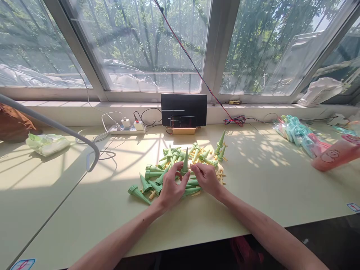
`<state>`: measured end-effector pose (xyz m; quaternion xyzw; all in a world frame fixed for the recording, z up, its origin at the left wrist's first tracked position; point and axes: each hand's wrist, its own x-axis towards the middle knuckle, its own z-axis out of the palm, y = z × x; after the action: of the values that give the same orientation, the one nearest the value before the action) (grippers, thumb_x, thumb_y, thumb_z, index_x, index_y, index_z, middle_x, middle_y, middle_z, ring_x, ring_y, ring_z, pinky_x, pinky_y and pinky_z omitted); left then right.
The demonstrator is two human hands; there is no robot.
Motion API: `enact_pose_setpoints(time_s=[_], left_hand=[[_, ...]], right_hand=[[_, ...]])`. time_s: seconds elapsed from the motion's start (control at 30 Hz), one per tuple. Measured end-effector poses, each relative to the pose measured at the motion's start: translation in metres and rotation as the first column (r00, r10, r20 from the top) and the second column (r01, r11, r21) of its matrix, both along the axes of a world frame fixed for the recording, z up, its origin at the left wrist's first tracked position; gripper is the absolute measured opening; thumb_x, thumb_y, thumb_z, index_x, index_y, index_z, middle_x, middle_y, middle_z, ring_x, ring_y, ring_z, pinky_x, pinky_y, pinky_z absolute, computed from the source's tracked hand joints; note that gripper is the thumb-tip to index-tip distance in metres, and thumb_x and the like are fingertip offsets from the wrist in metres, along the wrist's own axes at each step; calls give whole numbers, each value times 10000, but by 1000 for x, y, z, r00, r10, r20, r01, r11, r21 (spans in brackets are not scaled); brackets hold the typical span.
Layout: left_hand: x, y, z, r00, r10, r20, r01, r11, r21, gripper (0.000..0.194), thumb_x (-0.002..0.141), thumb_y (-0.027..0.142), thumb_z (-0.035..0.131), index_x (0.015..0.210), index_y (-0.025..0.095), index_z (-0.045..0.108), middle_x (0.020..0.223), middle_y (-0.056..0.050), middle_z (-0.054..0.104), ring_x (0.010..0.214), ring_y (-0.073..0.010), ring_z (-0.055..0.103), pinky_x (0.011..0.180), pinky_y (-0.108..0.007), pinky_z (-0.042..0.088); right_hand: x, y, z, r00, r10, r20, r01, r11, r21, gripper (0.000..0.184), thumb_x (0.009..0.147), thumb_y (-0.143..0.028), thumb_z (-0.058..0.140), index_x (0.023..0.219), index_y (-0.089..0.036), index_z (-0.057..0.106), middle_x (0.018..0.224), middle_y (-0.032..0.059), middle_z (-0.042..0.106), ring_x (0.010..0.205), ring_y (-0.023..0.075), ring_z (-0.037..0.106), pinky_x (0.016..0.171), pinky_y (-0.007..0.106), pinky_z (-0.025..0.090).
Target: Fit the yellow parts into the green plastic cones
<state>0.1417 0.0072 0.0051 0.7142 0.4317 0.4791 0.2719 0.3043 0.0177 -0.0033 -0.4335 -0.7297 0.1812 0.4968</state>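
Observation:
My left hand (173, 185) grips a green plastic watering spike (185, 159) by its wide collar, with the pointed tip upward. Close to that collar on the right is my right hand (206, 178), its thumb and forefinger pinched together; whatever lies between them is too small to make out. Around and beneath both hands spreads a loose pile of similar green spikes (154, 174). Small yellow valve pieces (221, 176) lie at the pile's right side, and a few poke out among the spikes. Two spikes (220, 144) stand upright at the back right of the pile.
A tablet (184, 108) and a phone (183, 122) lean on a stand behind the pile. To their left lies a power strip (128, 129) with cables. A pink cup (336, 153) and bagged teal items (295, 129) sit at right; a grey curved bar (56, 123) crosses the left.

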Motion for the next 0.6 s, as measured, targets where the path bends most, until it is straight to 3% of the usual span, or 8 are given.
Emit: enact_pose_setpoints(time_s=[0.1, 0.2, 0.37, 0.6], left_hand=[[0, 0, 2, 1000, -13, 28, 13, 1000, -4, 239, 888, 305, 597, 1104, 204, 574, 970, -56, 664, 834, -162, 640, 757, -312, 582], [1, 1, 4, 999, -11, 46, 11, 1000, -7, 215, 888, 298, 597, 1082, 205, 582, 960, -45, 663, 824, -152, 636, 753, -297, 580], [1, 1, 5, 999, -10, 51, 10, 1000, 0, 222, 893, 316, 589, 1083, 203, 587, 961, -50, 662, 831, -157, 641, 746, -300, 582], [1, 1, 4, 999, -21, 48, 21, 1000, -6, 237, 885, 319, 602, 1094, 208, 587, 990, -54, 674, 858, -165, 651, 740, -291, 579]], right_hand=[[-1, -2, 3, 999, 4, -42, -4, 1000, -6, 228, 968, -333, 483, 864, -178, 614, 584, -36, 498, 521, 101, 433, 521, 229, 371], [-1, -5, 6, 998, 23, -66, -21, 999, 27, 148, 935, -294, 530, 981, -177, 608, 685, -7, 585, 564, 112, 513, 555, 233, 442], [-2, -6, 8, 998, 27, -59, -22, 996, 86, 101, 923, -246, 525, 965, -191, 599, 814, 28, 630, 592, 114, 541, 575, 246, 477], [-2, -3, 6, 998, 28, -52, -26, 999, 31, 169, 947, -290, 506, 867, -182, 608, 693, 9, 595, 567, 119, 511, 550, 243, 435]])
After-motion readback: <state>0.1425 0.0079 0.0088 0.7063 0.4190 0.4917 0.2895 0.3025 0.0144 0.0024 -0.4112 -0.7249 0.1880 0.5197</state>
